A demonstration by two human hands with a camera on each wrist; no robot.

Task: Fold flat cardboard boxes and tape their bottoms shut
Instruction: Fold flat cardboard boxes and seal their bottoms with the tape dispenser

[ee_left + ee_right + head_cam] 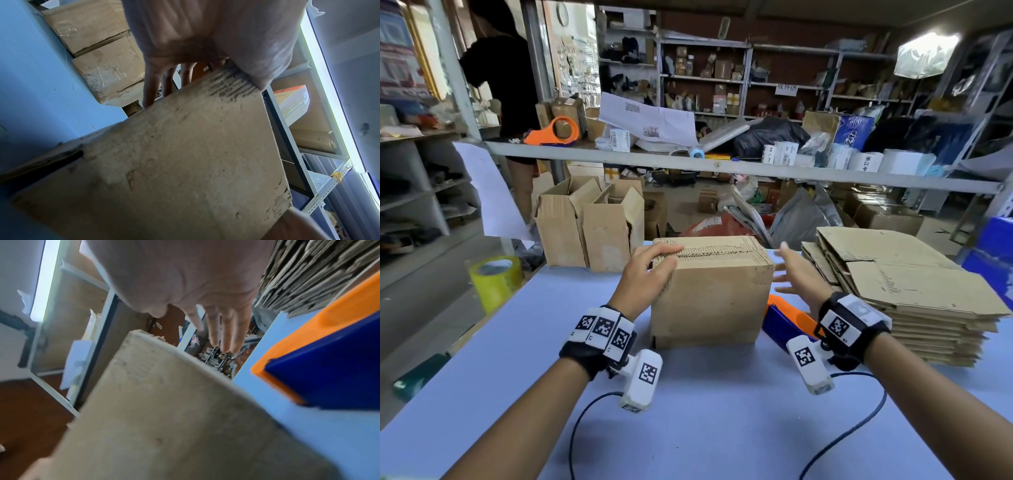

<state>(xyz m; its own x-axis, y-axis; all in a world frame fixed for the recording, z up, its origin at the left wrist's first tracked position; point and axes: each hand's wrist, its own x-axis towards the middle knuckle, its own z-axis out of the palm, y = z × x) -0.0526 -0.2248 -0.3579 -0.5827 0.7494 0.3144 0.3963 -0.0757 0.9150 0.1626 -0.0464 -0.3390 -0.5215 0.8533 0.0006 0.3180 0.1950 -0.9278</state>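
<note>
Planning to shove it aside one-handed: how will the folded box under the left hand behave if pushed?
Likely light: the box is plain corrugated card, so it should slide on the smooth table. Its top flaps show no tape; without the left hand holding them, they may spring up.

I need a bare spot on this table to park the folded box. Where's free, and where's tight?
Free: the near table strip in front of the box, crossed by cables; also left of the box, up to the tape roll. Crowded: right, where the tape dispenser lies between box and flat cardboard stack; far left, two open boxes.
</note>
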